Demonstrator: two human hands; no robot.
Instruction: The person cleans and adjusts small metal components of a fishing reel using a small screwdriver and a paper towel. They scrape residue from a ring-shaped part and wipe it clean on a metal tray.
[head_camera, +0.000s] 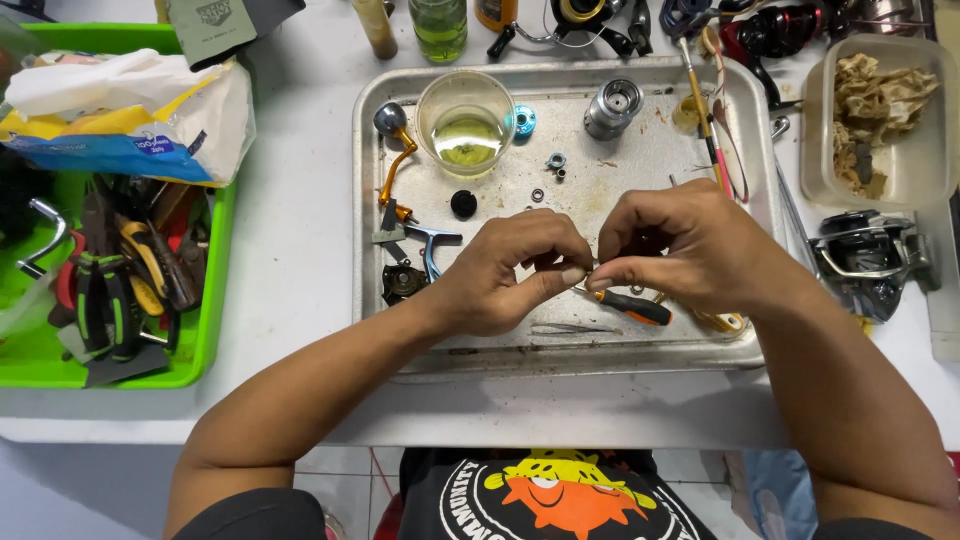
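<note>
A white worktable carries a shallow metal tray (365, 200) strewn with fishing-reel parts, a green bin (215, 290) of pliers at the left and a clear tub (815, 130) of rags far right. Over the tray's near middle the left hand (500, 275) and right hand (690, 250) meet fingertip to fingertip, both pressed together, pinching a tiny part (590, 266) between them; what it is cannot be told. It sits in the gap between the hands, equally close to each. Just beneath lies an orange-and-black screwdriver (632, 305), long axis running left to right, beside tweezers (575, 329). A glass cup (466, 120) of yellowish liquid stands farther back
</note>
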